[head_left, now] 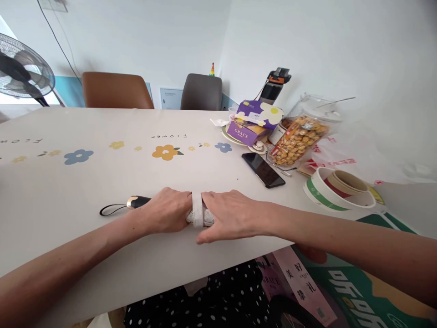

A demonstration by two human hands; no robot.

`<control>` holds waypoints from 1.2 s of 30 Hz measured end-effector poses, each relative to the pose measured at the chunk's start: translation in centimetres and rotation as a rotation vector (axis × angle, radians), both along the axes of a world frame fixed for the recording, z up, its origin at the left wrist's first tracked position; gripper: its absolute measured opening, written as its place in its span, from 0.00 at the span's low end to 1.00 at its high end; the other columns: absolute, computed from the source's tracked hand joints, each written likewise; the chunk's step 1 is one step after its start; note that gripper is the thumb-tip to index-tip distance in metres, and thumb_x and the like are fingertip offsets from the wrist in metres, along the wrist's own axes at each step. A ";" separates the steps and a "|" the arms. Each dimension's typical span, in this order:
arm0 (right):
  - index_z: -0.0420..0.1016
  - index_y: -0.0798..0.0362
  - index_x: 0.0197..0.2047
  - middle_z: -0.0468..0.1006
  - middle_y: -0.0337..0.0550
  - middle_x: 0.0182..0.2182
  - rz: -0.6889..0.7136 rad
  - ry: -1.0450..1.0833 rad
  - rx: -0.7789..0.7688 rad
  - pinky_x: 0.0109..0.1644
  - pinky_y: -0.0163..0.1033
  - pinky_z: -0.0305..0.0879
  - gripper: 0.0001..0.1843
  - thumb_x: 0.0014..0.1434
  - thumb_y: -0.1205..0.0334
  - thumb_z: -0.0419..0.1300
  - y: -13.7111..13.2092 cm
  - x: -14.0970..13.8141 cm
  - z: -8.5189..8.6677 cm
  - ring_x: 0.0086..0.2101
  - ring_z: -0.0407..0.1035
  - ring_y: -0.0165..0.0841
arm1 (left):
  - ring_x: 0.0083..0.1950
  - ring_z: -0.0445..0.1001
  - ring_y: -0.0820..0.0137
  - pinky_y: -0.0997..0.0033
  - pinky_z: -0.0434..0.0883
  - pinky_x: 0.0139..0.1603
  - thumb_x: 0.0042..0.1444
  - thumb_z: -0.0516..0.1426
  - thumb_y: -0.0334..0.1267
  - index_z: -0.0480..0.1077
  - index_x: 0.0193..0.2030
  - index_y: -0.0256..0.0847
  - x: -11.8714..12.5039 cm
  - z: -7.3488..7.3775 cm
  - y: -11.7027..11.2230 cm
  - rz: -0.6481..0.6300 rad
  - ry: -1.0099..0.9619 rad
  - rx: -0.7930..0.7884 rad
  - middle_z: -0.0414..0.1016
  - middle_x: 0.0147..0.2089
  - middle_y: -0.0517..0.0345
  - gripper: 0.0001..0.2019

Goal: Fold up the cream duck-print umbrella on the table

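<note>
A folded compact umbrella (198,213) lies across the white table near its front edge, with its white strap wrapped around the middle. Its dark handle with a gold ring and black wrist loop (112,208) sticks out to the left. My left hand (165,212) is closed around the umbrella just right of the handle. My right hand (232,215) covers the umbrella's other end, fingers pressed over it and thumb beneath. Most of the umbrella's body is hidden under both hands.
A black phone (263,169) lies behind my right hand. Further right are tape rolls (336,189), a bag of snacks (297,140), a purple box (254,120) and a dark bottle (275,86). Two chairs (116,90) stand at the far side; a fan (20,73) at left.
</note>
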State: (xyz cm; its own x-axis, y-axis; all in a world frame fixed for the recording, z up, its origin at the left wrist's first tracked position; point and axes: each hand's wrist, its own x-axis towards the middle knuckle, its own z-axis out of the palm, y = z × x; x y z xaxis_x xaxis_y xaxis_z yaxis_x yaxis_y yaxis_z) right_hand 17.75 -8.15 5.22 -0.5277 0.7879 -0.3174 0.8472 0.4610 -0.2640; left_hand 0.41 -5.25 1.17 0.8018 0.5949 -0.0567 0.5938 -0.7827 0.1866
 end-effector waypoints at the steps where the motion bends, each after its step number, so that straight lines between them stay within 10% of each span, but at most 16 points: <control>1: 0.63 0.54 0.36 0.71 0.42 0.30 -0.069 0.096 -0.041 0.26 0.36 0.52 0.21 0.47 0.44 0.57 0.0 0.0 -0.1 0.26 0.63 0.32 | 0.23 0.66 0.71 0.71 0.51 0.20 0.45 0.50 0.31 0.62 0.32 0.42 0.1 -0.1 -0.1 0.003 0.022 0.008 0.71 0.27 0.61 0.06; 12: 0.68 0.56 0.28 0.68 0.35 0.24 -0.591 0.934 -0.308 0.30 0.32 0.58 0.05 0.46 0.64 0.60 -0.1 -0.2 -1.2 0.25 0.61 0.24 | 0.25 0.68 0.66 0.70 0.56 0.21 0.43 0.49 0.28 0.62 0.32 0.39 0.1 -0.8 -0.5 -0.050 0.088 0.134 0.70 0.29 0.55 0.08; 22: 0.70 0.57 0.28 0.71 0.37 0.23 -0.417 1.032 -0.078 0.29 0.32 0.66 0.04 0.49 0.64 0.60 0.4 1.1 0.7 0.25 0.66 0.25 | 0.27 0.67 0.69 0.70 0.55 0.22 0.49 0.47 0.27 0.56 0.34 0.40 0.3 -1.0 -1.2 -0.173 -0.021 0.153 0.69 0.30 0.56 0.06; 36: 0.67 0.56 0.20 0.70 0.35 0.16 -0.717 0.814 -0.442 0.21 0.28 0.60 0.10 0.48 0.63 0.62 1.3 2.3 -1.1 0.17 0.63 0.23 | 0.29 0.71 0.70 0.72 0.61 0.24 0.51 0.51 0.31 0.46 0.57 0.39 0.1 -0.2 -2.7 -0.139 -0.417 0.243 0.73 0.35 0.55 0.27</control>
State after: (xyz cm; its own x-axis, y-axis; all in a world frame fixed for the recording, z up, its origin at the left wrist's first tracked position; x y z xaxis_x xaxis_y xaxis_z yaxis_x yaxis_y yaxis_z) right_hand 20.02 -6.82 4.11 -0.1814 0.8932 -0.4115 0.3835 -0.3211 -0.8659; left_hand 0.52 -7.96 1.01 0.7997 0.4368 0.4120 0.3943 -0.8995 0.1883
